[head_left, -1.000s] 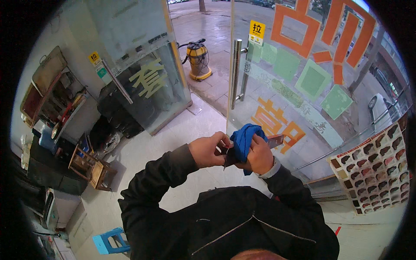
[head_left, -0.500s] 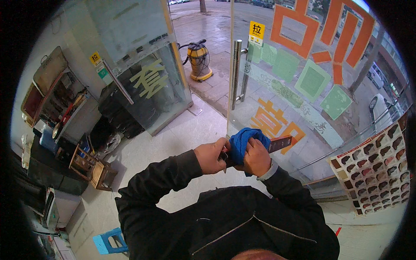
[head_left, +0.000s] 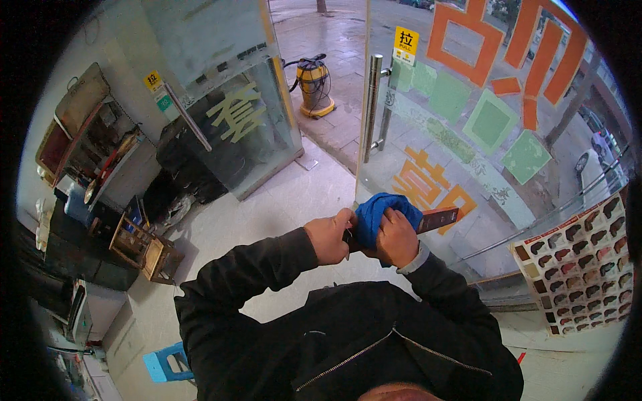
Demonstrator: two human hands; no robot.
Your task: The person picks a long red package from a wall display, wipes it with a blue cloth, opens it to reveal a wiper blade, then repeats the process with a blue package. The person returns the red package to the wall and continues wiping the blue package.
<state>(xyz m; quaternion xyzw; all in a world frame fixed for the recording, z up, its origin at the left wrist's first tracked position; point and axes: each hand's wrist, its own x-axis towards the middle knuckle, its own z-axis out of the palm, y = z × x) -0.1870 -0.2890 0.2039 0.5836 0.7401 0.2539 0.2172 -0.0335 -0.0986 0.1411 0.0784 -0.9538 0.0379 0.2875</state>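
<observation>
A long, flat, dark reddish-brown bar (head_left: 439,220) is held crosswise in front of my chest; I cannot make out its kind. A bunched blue cloth (head_left: 370,217) wraps around its middle. My right hand (head_left: 399,240) is closed on the cloth, pressing it against the bar, and the bar's right end sticks out beyond that hand. My left hand (head_left: 328,238), just left of the cloth, is closed around the bar's other end, which its fingers mostly hide.
A glass door (head_left: 441,144) with a metal handle (head_left: 373,110) stands right ahead, another glass panel (head_left: 247,127) at left. Outside is a yellow vacuum cleaner (head_left: 313,87). A wooden chair (head_left: 148,254) and blue stool (head_left: 164,364) are left, a sample chart (head_left: 578,267) right.
The view has shifted slightly, so the surroundings sit a little further right. Both hands keep their hold on the bar and cloth, with only a small shift of the right fingers.
</observation>
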